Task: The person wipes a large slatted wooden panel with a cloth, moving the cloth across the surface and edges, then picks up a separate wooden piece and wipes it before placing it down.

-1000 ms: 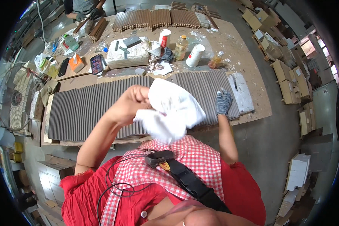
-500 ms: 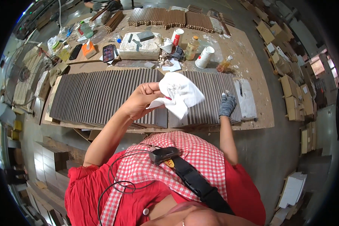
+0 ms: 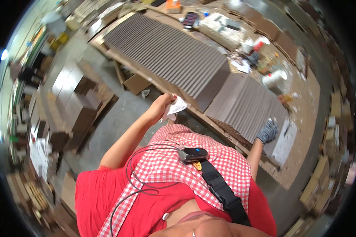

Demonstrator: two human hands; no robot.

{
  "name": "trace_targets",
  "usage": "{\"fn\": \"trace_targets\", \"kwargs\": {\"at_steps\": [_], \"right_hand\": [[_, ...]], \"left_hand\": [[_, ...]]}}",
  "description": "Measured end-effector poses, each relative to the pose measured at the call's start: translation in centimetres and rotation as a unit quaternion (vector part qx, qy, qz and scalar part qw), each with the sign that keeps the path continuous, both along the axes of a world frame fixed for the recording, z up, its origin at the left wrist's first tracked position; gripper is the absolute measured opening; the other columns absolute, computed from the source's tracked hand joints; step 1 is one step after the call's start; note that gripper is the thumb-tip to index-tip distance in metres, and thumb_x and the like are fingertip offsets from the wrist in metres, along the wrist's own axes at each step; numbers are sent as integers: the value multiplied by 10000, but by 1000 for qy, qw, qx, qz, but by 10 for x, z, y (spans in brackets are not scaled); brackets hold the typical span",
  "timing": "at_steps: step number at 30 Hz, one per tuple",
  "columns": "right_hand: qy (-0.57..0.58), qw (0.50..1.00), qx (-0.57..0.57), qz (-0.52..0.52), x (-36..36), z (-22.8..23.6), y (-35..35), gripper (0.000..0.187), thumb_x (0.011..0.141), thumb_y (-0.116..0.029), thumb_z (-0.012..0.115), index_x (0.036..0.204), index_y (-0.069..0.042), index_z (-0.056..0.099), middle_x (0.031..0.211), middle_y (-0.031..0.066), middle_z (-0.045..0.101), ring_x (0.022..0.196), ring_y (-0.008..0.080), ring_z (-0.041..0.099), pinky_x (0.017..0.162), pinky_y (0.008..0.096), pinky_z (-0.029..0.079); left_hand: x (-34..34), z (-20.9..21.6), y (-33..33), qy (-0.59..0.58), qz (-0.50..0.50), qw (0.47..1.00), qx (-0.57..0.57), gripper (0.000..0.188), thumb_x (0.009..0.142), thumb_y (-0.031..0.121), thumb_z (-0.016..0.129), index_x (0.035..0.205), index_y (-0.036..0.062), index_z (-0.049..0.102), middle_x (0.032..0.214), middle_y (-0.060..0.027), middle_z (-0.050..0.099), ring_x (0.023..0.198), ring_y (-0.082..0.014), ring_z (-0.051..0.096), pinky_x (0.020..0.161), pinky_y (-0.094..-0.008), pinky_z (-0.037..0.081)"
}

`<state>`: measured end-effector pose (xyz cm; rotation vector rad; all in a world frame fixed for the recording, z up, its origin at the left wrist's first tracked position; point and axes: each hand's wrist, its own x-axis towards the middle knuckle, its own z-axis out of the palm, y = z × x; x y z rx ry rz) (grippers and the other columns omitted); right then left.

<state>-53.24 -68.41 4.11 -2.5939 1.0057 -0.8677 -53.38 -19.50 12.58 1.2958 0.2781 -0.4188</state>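
Observation:
Bare and closed, my left hand (image 3: 163, 106) pinches a crumpled white cloth (image 3: 178, 105) in front of the bench's near edge; whether it is fabric or paper I cannot tell. My right hand (image 3: 267, 132), in a grey glove with pale fingertips, lies flat with its fingers out on the right stack of grey ridged strips (image 3: 247, 103). Beside it is a white slab (image 3: 284, 144) with a dark mark. A second, longer stack of ridged strips (image 3: 166, 51) extends to the far left, with a step between the two.
Behind the strips on the bench (image 3: 304, 138) stand a white-wrapped block (image 3: 221, 31), a phone (image 3: 190, 19), a white canister (image 3: 274, 78) and bottles. Cartons (image 3: 136, 83) sit under the bench. To the left is a pallet of boards (image 3: 67, 114); more boxes line the right.
The view has swung, so the bench now slants down to the right. My left hand has drawn the white cloth off the strips toward my body. My right hand stays on the right stack.

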Motion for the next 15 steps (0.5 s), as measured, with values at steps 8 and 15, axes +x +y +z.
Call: {"fn": "trace_targets", "kwargs": {"at_steps": [8, 15], "right_hand": [[-93, 970, 161, 158, 54, 26, 13, 389, 929, -185, 626, 1217, 75, 625, 1192, 228, 662, 1057, 315, 644, 947, 391, 488], [-110, 895, 270, 337, 153, -5, 46, 361, 927, -164, 596, 1188, 82, 641, 1158, 204, 678, 1064, 266, 624, 958, 353, 471]], "left_hand": [[-132, -53, 58, -17, 103, 992, 66, 398, 958, 160, 417, 1258, 32, 647, 961, -5, 610, 823, -94, 558, 713, -230, 455], [-168, -66, 46, -76, 181, 980, 30, 310, 914, 35, 411, 1115, -25, 640, 908, -57, 659, 716, -89, 565, 659, -224, 465]]}}
